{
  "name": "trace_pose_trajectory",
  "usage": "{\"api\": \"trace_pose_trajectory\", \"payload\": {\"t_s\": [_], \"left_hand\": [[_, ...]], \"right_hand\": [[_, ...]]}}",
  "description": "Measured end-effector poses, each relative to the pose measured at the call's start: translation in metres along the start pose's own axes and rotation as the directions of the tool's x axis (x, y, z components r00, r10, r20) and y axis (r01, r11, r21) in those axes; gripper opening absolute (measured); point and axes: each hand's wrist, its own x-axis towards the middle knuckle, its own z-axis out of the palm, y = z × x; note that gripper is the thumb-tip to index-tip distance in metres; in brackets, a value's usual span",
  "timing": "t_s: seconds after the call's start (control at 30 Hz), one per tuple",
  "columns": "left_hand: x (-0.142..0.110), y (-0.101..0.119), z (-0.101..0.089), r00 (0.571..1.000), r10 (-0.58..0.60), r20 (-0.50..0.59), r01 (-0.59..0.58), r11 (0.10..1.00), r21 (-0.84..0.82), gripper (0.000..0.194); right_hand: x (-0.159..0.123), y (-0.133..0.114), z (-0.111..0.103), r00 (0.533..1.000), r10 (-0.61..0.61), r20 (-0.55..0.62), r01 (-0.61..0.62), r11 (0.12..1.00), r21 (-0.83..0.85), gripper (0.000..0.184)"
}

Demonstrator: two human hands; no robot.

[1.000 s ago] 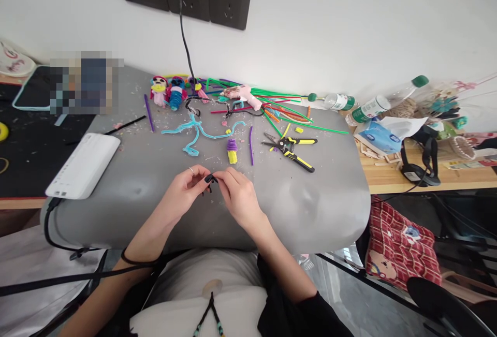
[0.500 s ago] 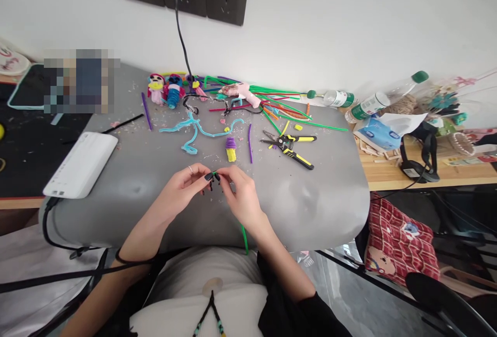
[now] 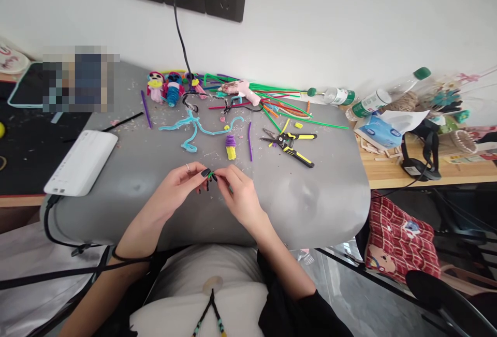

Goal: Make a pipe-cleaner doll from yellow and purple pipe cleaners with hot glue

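Above the front of the grey mat, my left hand (image 3: 181, 184) and my right hand (image 3: 241, 192) meet fingertip to fingertip. Both pinch a green pipe cleaner (image 3: 210, 175), of which only a short bit shows between the nails; the rest is hidden by my fingers and palm. Just beyond my hands stands a small purple and yellow pipe-cleaner piece (image 3: 230, 147). A light blue pipe-cleaner figure (image 3: 194, 125) with bent limbs lies farther back. A purple pipe-cleaner length (image 3: 250, 142) and black and yellow wire strippers (image 3: 289, 146) lie to the right.
A pink glue gun (image 3: 240, 90) rests at the back among loose coloured pipe cleaners (image 3: 287, 100). Small dolls (image 3: 156, 88) stand left of it. A white power strip-like box (image 3: 81, 163) lies at left. Bottles (image 3: 368, 104) and a tissue pack (image 3: 382, 130) are at right.
The green pipe cleaner's long tail, which hung below my right wrist, is no longer visible there. My fingertips have shifted slightly, still pinched together.
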Motion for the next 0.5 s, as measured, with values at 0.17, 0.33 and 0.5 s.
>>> {"api": "trace_pose_trajectory", "payload": {"t_s": [0.17,0.33,0.5], "left_hand": [[-0.0014,0.0030,0.0008,1.000,-0.012,0.007,0.012,1.000,0.000,0.034],[-0.0013,0.0052,0.0015,1.000,-0.014,0.025,0.014,1.000,0.020,0.035],[-0.0019,0.0065,0.0015,0.999,-0.028,0.030,0.028,0.999,0.029,0.031]], "right_hand": [[-0.0004,0.0001,0.0000,1.000,-0.001,0.003,0.001,1.000,0.008,0.032],[-0.0010,0.0012,0.0008,0.999,-0.029,-0.039,0.030,0.999,0.025,0.033],[-0.0018,0.0042,0.0028,0.997,-0.045,-0.070,0.047,0.998,0.028,0.030]]}}
